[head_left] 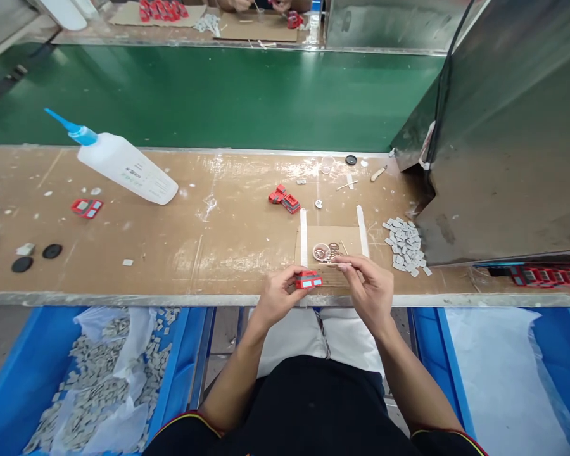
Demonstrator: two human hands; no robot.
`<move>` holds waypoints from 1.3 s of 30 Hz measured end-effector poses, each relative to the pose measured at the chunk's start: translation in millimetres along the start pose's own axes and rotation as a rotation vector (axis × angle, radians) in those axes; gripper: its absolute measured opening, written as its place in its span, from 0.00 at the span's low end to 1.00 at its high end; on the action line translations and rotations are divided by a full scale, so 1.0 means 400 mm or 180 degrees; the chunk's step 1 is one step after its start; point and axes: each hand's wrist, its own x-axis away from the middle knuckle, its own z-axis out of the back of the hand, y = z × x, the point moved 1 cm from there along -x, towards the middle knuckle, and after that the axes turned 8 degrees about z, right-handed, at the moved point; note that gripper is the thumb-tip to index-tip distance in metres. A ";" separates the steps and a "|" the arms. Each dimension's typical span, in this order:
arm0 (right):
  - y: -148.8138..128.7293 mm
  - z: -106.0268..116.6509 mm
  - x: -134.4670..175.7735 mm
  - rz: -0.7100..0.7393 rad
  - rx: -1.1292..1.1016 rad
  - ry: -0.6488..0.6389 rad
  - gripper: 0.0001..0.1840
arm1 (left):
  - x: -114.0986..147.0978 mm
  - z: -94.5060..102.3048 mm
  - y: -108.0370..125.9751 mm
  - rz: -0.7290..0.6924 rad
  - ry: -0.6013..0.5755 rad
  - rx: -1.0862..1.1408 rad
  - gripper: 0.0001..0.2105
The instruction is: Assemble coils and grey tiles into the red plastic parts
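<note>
My left hand (pixel 278 296) pinches a small red toy vehicle part (pixel 308 280) with pale blue windows, just over the table's front edge. A thin wooden stick (pixel 331 264) is between the fingertips of my right hand (pixel 369 288). Its tip points left, above and apart from the red part. Behind my hands, a small clear cup (pixel 321 253) stands on a cardboard sheet (pixel 346 233) held by white tape strips. Brown stains mark the cardboard beside the cup. Farther back lie more red toy parts (pixel 285 199).
Grey pieces lie in a pile (pixel 405 246) at right, near a metal housing (pixel 513 139). A white bottle with a blue nozzle (pixel 128 168) lies at left. Blue bins (pixel 175 373) flank my lap. Beyond the green belt (pixel 218 95), another person's hands (pixel 240 5) work.
</note>
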 end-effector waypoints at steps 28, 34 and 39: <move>-0.022 -0.034 0.024 0.0294 -0.0173 -0.0443 0.11 | 0.003 0.002 0.006 -0.0145 -0.0025 -0.0172 0.13; 0.028 -0.014 -0.011 0.0152 0.0112 0.0056 0.09 | 0.004 0.003 0.005 -0.0022 -0.0025 -0.0065 0.13; 0.083 -0.065 -0.026 0.0085 0.0151 -0.0110 0.09 | 0.005 0.007 0.003 -0.0054 0.0013 -0.0028 0.13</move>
